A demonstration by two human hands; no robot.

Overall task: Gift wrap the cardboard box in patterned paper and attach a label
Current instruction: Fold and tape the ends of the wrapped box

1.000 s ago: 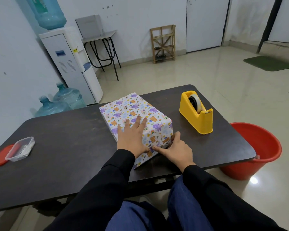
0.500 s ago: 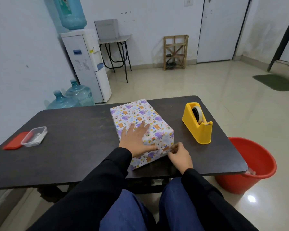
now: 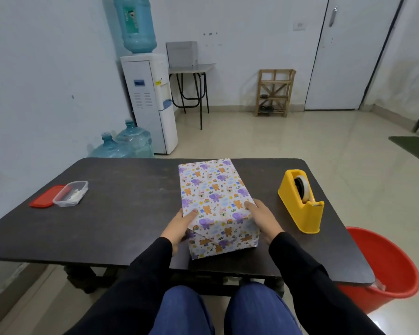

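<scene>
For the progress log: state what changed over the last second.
The left hand slid off the top of the wrapped box to grip its left side; the right hand left the near corner to grip the right side. The box, tape dispenser and container stayed on the table.

I see a dark bench point(image 3: 131, 213) across the middle of my view. At 4 o'clock, a red bucket point(image 3: 385, 274) stands on the floor, partly under the bench's corner. At 11 o'clock a white water dispenser point(image 3: 150, 105) stands against the wall with a blue bottle point(image 3: 137, 22) upturned on top, and two spare bottles point(image 3: 128, 141) sit on the floor just beside it. At 12 o'clock is a small metal table point(image 3: 191, 68). A wooden rack point(image 3: 275, 93) stands at 1 o'clock, near a white door point(image 3: 344, 56). A green mat point(image 3: 414, 147) lies at 3 o'clock.
</scene>
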